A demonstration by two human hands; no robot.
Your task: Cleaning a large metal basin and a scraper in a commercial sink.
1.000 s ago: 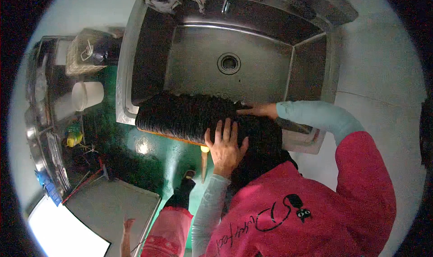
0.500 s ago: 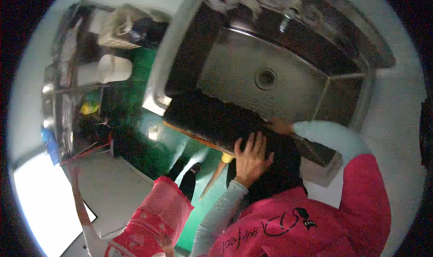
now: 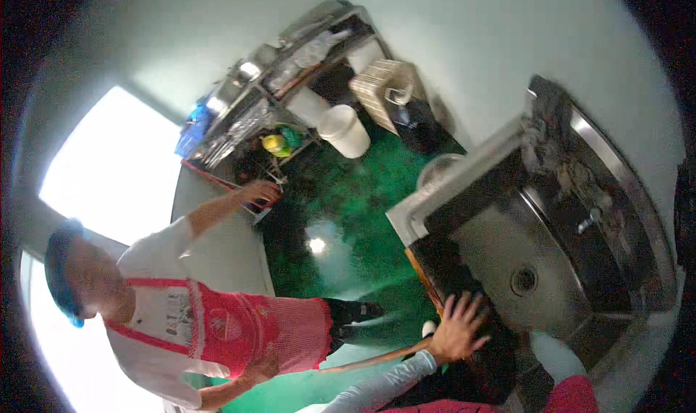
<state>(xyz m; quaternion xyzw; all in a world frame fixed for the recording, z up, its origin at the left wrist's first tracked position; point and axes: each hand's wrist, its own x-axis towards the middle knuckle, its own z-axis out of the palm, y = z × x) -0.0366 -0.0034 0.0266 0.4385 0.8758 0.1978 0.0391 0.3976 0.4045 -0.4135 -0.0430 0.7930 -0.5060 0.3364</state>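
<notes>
A long black slab or mat (image 3: 444, 264) with an orange-brown edge lies along the near side of the metal sink (image 3: 500, 232); its exact kind is unclear. My left hand (image 3: 458, 329) rests on it with fingers spread, near the orange-brown edge. My right forearm, in a pale sleeve (image 3: 554, 355), reaches to the near right part of the sink. The right hand itself is in shadow beside the black slab, so its fingers cannot be made out. A wooden pole (image 3: 377, 357) slants below my left wrist.
A co-worker in a red apron (image 3: 225, 322) stands at the left, one arm stretched out toward a metal shelf (image 3: 272, 87) full of kitchenware. A white bucket (image 3: 344, 131), a beige basket (image 3: 384, 90) and a black bag (image 3: 417, 126) stand beyond the green floor (image 3: 341, 203). A faucet (image 3: 591, 219) overhangs the sink.
The view has swung left, so the sink now appears farther right and the co-worker shows more fully. My left hand stays on the black slab, its fingers now more spread.
</notes>
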